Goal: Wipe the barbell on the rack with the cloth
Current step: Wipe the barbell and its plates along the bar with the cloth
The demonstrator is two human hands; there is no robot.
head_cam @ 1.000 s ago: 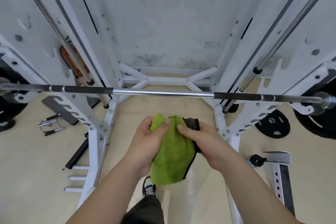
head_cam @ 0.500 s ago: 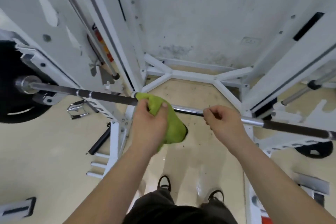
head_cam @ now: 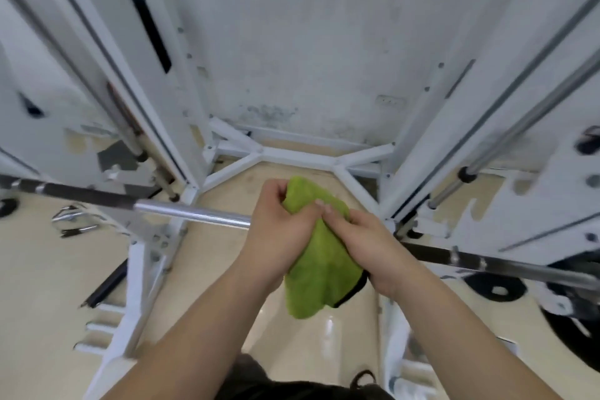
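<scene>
Head camera, looking down through a white rack (head_cam: 139, 273): a person stands at the middle of the barbell (head_cam: 194, 215), which lies across the rack from left to lower right. Its bright centre section shows to the left of the hands, a dark section to their right. Both hands meet on the bar's line over a green cloth (head_cam: 319, 273). The left hand (head_cam: 276, 234) has its grip clenched on the cloth's upper bunch, fingers curled over the top. The right hand (head_cam: 370, 247) grasps the cloth from the other side, fingertips pinching the fabric beside the left thumb. A loose flap hangs below them. The stretch of bar between the hands is hidden, so it cannot be told whether the cloth wraps it. To wipe well, the cloth likely needs folding fully round the bar, a firm squeeze, then long strokes toward each end with a twist to reach the underside. The hanging flap may snag on the rack, so gathering it in looks wise. A weight plate (head_cam: 493, 289) lies on the floor (head_cam: 48, 269) at right.
</scene>
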